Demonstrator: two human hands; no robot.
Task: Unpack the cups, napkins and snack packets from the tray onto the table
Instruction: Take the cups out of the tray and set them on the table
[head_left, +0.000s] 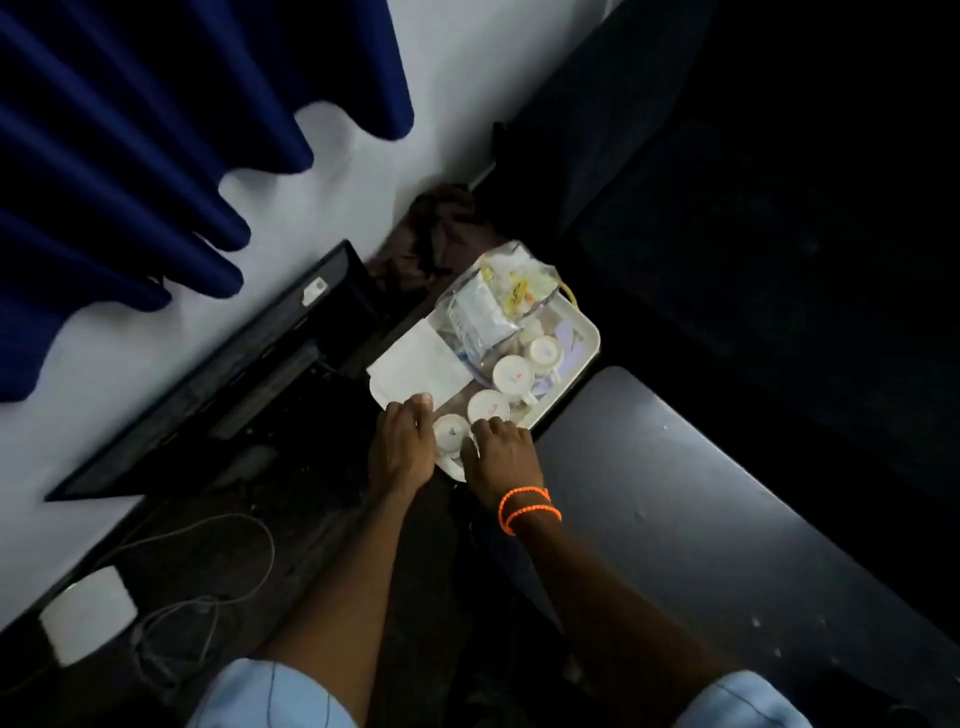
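At near end of white tray (586, 358): left hand (402, 447) fingers curled onto napkin (418, 366) edge, right hand (501, 457) fingers bent round nearest cup (450, 432). Dim room, blue curtain (130, 156), dark table (701, 493).

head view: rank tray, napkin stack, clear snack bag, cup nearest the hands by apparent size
1. tray
2. napkin stack and clear snack bag: look about alike, not ranked
3. cup nearest the hands, partly hidden by them

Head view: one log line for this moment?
stage: unpacking not begun | left hand: on napkins | right hand: by nearest cup | tray: cups, packets aboard
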